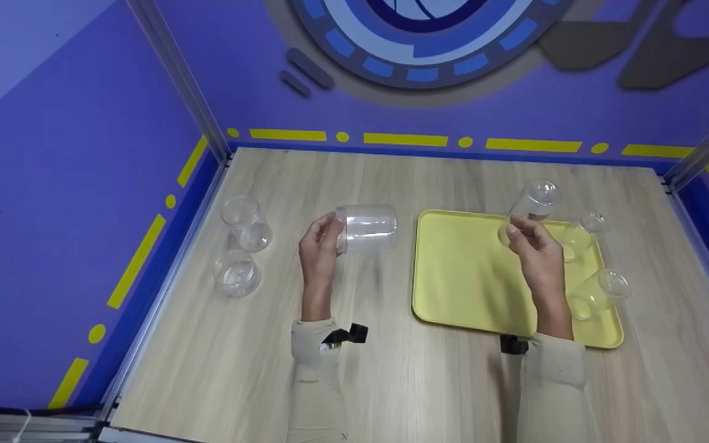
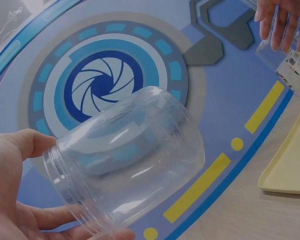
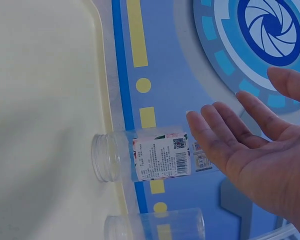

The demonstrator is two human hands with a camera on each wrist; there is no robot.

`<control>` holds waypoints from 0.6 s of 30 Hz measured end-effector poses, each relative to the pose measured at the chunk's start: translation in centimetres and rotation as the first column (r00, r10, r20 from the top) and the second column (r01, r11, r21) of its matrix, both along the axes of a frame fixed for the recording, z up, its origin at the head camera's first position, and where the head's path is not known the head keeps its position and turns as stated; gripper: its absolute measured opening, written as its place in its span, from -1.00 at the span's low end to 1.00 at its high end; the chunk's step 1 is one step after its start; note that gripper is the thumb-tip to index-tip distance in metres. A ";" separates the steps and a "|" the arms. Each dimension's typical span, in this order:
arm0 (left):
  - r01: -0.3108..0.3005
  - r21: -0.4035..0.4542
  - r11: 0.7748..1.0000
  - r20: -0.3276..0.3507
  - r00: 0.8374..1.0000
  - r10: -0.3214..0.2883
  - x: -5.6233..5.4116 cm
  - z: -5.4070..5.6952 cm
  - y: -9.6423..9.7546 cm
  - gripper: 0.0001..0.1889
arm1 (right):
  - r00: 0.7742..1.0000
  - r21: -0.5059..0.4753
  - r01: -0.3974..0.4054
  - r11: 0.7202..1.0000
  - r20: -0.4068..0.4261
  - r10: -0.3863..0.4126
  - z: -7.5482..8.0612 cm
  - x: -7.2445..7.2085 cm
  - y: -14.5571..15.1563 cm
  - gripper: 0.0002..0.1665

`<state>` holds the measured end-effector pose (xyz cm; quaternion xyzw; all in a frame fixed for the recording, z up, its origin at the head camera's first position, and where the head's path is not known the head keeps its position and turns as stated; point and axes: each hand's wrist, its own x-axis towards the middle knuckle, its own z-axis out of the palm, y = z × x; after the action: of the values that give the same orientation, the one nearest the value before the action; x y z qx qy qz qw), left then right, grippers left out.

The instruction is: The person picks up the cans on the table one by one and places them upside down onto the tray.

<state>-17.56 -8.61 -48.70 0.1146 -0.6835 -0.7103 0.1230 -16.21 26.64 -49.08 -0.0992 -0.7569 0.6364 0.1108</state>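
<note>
My left hand (image 1: 319, 249) grips a clear plastic jar (image 1: 370, 226) by its threaded mouth end, holding it sideways above the table; in the left wrist view the thumb and fingers go round that rim. Over the yellow tray (image 1: 459, 271) my right hand (image 1: 539, 255) has loosely extended fingers and nothing in its grasp. Just beyond those fingertips stands a clear jar with a printed label (image 3: 162, 157), its threaded end down at the tray; whether the fingers touch it I cannot tell. Two more clear jars, a farther one (image 1: 585, 234) and a nearer one (image 1: 600, 292), stand along the tray's right side.
Two clear jars, one behind (image 1: 247, 224) and one in front (image 1: 237, 275), stand on the left of the wooden table (image 1: 379, 369). Blue-purple printed panels (image 1: 404, 111) enclose the back and sides. A metal frame post (image 1: 173, 67) rises at the back left corner.
</note>
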 end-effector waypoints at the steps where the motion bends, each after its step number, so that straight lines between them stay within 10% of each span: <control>1: 0.004 0.000 1.000 -0.002 1.000 -0.004 0.0 0.0 0.1 -0.45 | 1.000 -0.008 -0.001 1.000 -0.002 0.001 0.0 0.0 -0.1 -0.43; 18: 0.045 0.009 0.999 -0.024 0.999 -0.045 0.3 -0.2 1.2 -0.48 | 0.999 -0.050 -0.032 0.998 -0.001 0.032 -0.1 -0.4 -1.0 -0.48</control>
<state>-17.25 -7.42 -48.89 0.0916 -0.6809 -0.7175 0.1145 -16.56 25.68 -49.18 -0.0895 -0.7423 0.6567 0.0983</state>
